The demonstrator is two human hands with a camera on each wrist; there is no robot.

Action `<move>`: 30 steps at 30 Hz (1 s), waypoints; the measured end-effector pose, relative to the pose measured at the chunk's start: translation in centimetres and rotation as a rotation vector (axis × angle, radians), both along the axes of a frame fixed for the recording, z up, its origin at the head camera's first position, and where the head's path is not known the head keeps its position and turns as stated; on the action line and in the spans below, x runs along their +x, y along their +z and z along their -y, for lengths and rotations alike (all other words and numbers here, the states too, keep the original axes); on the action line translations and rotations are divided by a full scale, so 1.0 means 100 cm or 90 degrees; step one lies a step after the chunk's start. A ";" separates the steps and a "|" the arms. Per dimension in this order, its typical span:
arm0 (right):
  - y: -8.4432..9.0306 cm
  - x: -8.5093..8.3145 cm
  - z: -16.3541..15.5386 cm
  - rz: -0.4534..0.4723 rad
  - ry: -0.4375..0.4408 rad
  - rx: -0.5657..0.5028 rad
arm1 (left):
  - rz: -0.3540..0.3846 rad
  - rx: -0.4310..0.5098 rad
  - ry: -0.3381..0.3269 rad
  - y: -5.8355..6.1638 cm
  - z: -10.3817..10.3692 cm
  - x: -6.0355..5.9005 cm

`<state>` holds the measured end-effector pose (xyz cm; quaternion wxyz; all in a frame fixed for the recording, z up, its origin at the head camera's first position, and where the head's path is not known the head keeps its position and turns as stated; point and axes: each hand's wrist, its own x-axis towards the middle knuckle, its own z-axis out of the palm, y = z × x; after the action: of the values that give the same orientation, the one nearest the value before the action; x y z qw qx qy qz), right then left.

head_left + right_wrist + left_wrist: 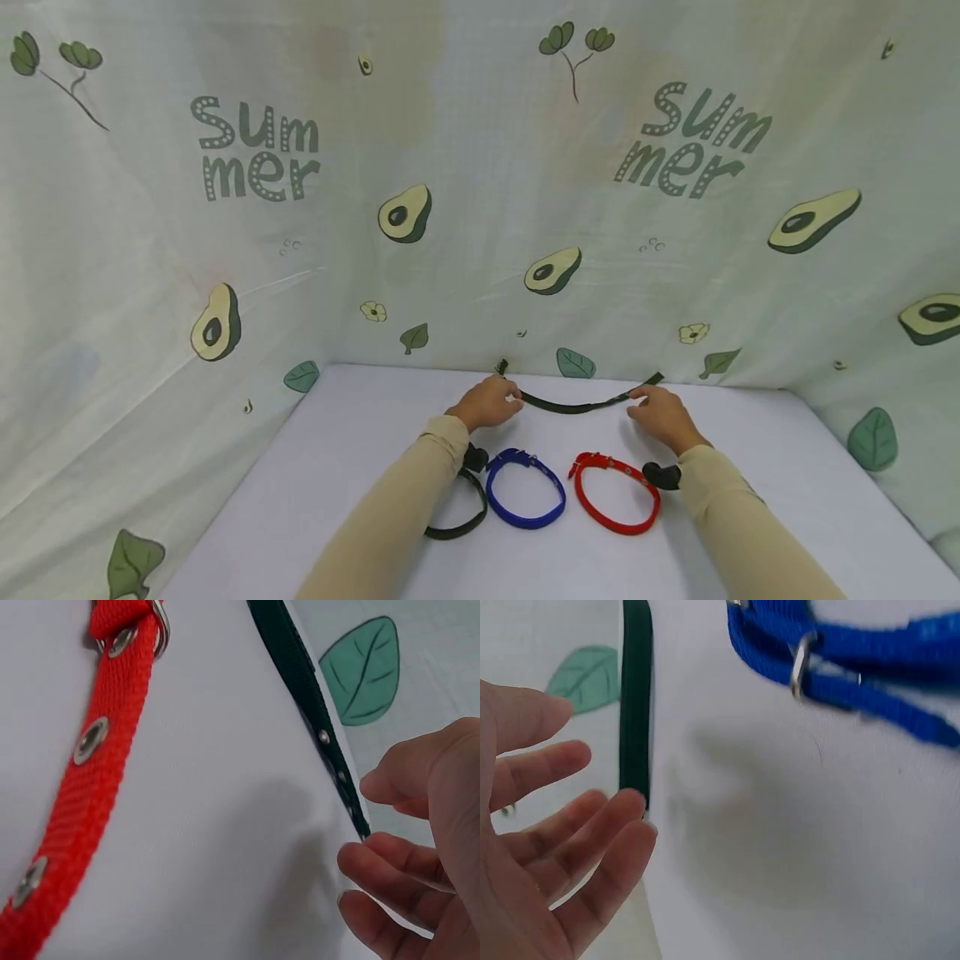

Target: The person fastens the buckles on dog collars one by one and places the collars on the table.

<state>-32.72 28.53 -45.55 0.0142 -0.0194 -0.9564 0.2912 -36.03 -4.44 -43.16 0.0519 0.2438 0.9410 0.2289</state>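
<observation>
A dark green collar [566, 408] lies unfastened in a shallow curve near the back edge of the table. By its left end is my left hand [486, 403]; in the left wrist view the fingers [622, 844] are spread and loosely bent, fingertips right at the strap. My right hand [663, 417] is at the other end, where the strap [300, 682] shows metal eyelets. Thumb and fingers [390, 881] stand apart there, fingertips beside the strap's edge. Nearer me lie a blue collar [525, 523] and a red collar [628, 528], each closed into a loop.
Left of the blue collar is another dark looped collar [457, 532], partly hidden by my left sleeve [397, 508]. The white table [765, 442] ends at a hanging cloth [480, 317] printed with avocados and leaves. A black wrist camera [662, 476] overlaps the red collar's right side.
</observation>
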 end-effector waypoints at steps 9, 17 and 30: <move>-0.001 -0.006 0.004 0.075 -0.026 0.002 | 0.031 -0.017 0.047 -0.005 0.001 -0.011; 0.000 -0.013 0.016 0.083 -0.027 0.014 | 0.037 -0.002 0.077 -0.013 -0.004 -0.026; -0.015 -0.018 0.018 0.056 -0.027 0.000 | 0.053 -0.065 0.107 -0.018 -0.028 -0.033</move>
<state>-34.50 26.71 -47.05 -0.0215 -0.0521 -0.9554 0.2900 -39.33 -1.66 -44.93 0.0838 0.1514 0.9656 0.1940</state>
